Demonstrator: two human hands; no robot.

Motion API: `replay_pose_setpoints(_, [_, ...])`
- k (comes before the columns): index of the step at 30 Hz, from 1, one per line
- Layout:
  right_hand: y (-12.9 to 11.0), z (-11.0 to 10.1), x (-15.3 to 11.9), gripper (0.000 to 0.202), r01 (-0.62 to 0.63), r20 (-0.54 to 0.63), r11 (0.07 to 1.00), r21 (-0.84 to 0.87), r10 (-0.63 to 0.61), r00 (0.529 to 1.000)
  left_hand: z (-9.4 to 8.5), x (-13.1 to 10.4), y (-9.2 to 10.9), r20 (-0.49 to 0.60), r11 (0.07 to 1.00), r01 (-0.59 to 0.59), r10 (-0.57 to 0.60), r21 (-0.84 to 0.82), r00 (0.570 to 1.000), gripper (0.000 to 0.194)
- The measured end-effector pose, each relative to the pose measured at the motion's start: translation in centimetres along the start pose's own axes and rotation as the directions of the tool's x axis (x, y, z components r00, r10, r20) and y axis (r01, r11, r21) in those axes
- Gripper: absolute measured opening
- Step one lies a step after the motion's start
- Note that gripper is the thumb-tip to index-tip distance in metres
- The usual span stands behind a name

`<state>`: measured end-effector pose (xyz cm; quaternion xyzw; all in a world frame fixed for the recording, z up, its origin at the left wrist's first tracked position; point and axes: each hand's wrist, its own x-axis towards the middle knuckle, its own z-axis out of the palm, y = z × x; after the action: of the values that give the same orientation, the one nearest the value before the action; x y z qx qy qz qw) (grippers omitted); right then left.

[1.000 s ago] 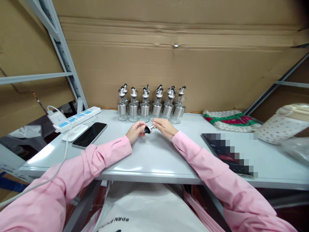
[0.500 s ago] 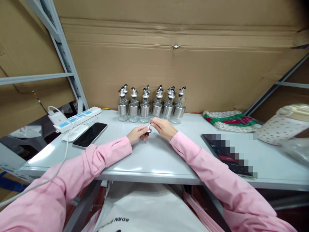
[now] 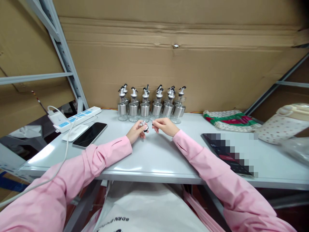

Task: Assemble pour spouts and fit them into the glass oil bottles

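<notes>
My left hand [image 3: 135, 132] is closed around a small bottle pourer [image 3: 144, 124], whose pale grey top and black lower part show between thumb and fingers. To its right, a short gap away, my right hand [image 3: 167, 126] pinches a small dark piece [image 3: 153, 124] at its fingertips; what kind of piece it is, I cannot make out. Just behind both hands stand several glass oil bottles [image 3: 145, 109] with steel sleeves, in two rows. Each visible bottle top carries a grey and black pourer.
Left on the grey table [image 3: 154, 158] lie a phone [image 3: 90, 134], a white flat box [image 3: 75, 133] and a power strip [image 3: 77, 120] with a cable crossing my left sleeve. Right are a dark blurred flat item [image 3: 217, 149], a patterned cloth [image 3: 231, 120] and a dotted jug [image 3: 282, 125]. Cardboard [image 3: 169, 64] stands behind.
My hands have come apart: the right has shifted slightly right, off the pourer, with a small dark piece in its fingertips. The left keeps the pourer, now tilted differently.
</notes>
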<state>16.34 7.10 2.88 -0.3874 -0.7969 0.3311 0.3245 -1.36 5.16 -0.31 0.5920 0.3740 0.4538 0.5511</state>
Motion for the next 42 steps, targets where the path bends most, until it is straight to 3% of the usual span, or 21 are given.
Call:
replay_pose_setpoints(6, [2.0, -1.2, 0.6, 0.031, -0.131, 0.150, 0.981, 0.142, 0.110, 0.983, 0.0, -0.1, 0.2, -0.003, 1.000, 0.008, -0.008, -0.031, 1.000, 0.037])
replay_pose_setpoints(8, [2.4, -1.6, 0.6, 0.029, -0.151, 0.194, 0.985, 0.081, 0.133, 0.972, 0.0, -0.1, 0.2, -0.013, 0.999, 0.012, -0.012, -0.042, 1.000, 0.035])
replay_pose_setpoints(13, [3.2, -2.7, 0.6, 0.022, -0.024, 0.277, 0.983, -0.182, 0.074, 0.958, 0.1, -0.1, 0.2, -0.032, 0.998, 0.024, -0.025, -0.053, 0.999, 0.033])
replay_pose_setpoints(17, [3.8, -3.2, 0.4, 0.028, -0.098, 0.409, 0.976, -0.193, 0.170, 0.897, 0.2, -0.1, 0.2, -0.029, 0.999, 0.022, -0.024, -0.044, 0.999, 0.032])
replay_pose_setpoints(18, [3.8, -3.2, 0.4, 0.031, -0.095, 0.399, 0.976, -0.197, 0.168, 0.902, 0.2, 0.0, 0.1, -0.030, 0.999, 0.021, -0.022, -0.042, 0.999, 0.032])
replay_pose_setpoints(20, [3.4, -3.3, 0.3, 0.041, -0.046, 0.275, 0.978, -0.203, 0.102, 0.956, 0.2, 0.1, 0.0, -0.047, 0.999, 0.015, -0.017, -0.041, 0.999, 0.033])
replay_pose_setpoints(22, [2.6, -3.2, 0.1, 0.045, 0.052, 0.039, 0.972, -0.228, -0.044, 0.998, 0.3, 0.1, -0.1, -0.071, 1.000, -0.003, 0.000, -0.030, 0.997, 0.034])
replay_pose_setpoints(23, [2.1, -3.0, 0.1, 0.044, 0.112, -0.076, 0.959, -0.262, -0.136, 0.988, 0.3, 0.2, -0.1, -0.079, 1.000, -0.012, 0.011, -0.017, 0.997, 0.035])
replay_pose_setpoints(25, [1.2, -2.4, -0.1, 0.039, 0.227, -0.179, 0.903, -0.366, -0.308, 0.934, 0.3, 0.2, -0.1, -0.086, 1.000, -0.024, 0.025, 0.013, 0.996, 0.037])
replay_pose_setpoints(27, [0.4, -1.6, -0.3, 0.035, 0.323, -0.126, 0.835, -0.446, -0.416, 0.901, 0.3, 0.1, 0.0, -0.088, 0.999, -0.022, 0.025, 0.029, 0.996, 0.041])
replay_pose_setpoints(31, [-0.4, 0.1, -0.6, 0.032, 0.441, 0.045, 0.726, -0.528, -0.494, 0.868, 0.3, -0.2, 0.3, -0.080, 1.000, 0.001, 0.000, 0.020, 0.997, 0.051])
replay_pose_setpoints(38, [-1.1, 1.1, -0.6, 0.033, 0.454, 0.148, 0.379, -0.807, -0.614, 0.776, 0.4, -0.5, 0.8, -0.057, 0.991, 0.136, -0.135, 0.013, 0.989, 0.063])
replay_pose_setpoints(42, [-1.6, 1.2, -0.7, 0.034, 0.454, 0.194, 0.266, -0.850, -0.644, 0.740, 0.1, -0.3, 0.8, -0.078, 0.992, 0.112, -0.108, 0.050, 0.991, 0.063])
